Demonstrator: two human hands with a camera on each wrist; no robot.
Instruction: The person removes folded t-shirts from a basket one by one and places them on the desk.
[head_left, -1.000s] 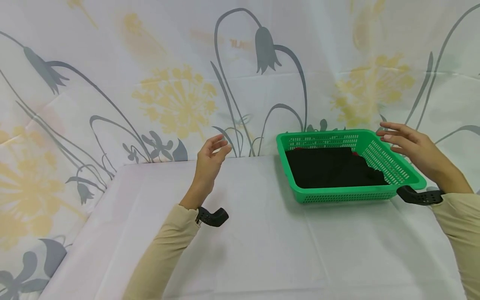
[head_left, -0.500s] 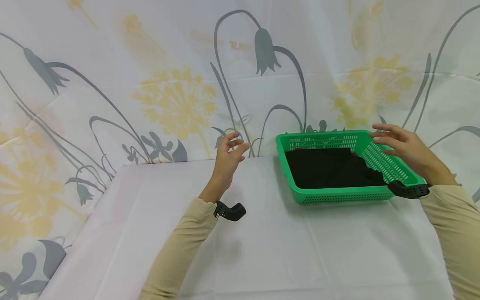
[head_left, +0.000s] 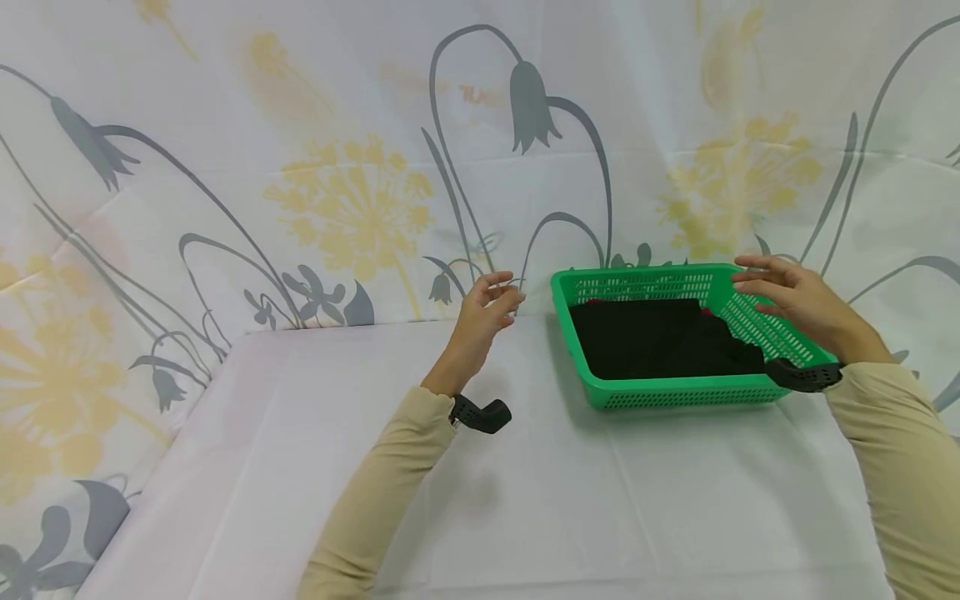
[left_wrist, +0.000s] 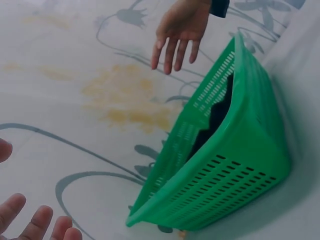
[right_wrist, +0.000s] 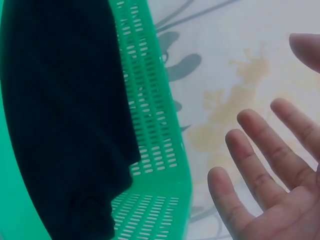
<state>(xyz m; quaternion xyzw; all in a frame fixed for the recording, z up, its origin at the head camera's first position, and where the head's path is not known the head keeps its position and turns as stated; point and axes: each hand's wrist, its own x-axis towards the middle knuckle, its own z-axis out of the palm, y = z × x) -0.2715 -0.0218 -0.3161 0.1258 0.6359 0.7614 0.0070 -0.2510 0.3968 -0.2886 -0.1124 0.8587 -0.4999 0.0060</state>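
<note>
A green plastic basket [head_left: 675,390] with slotted walls stands toward the back right of the table. Black cloth [head_left: 652,337] lies inside it, with small bits of red showing at its far edge. My left hand [head_left: 480,321] hovers left of the basket, fingers loosely bent and holding nothing. Above the basket's right side hangs my right hand [head_left: 806,304], its fingers extended and apart from the cloth. In the right wrist view the right palm [right_wrist: 280,195] shows bare beside the basket wall. Fingertips of the left hand [left_wrist: 37,220] appear at the left wrist view's lower left corner.
A white cloth covers the table [head_left: 540,500]. Behind it hangs a white curtain [head_left: 360,108] printed with grey and yellow flowers. Each wrist wears a black camera mount; the left mount [head_left: 482,415] juts out over the table.
My left hand has moved right, closer to the basket. My right hand has shifted a little left, over the basket's right side. The basket and cloth stay in place.
</note>
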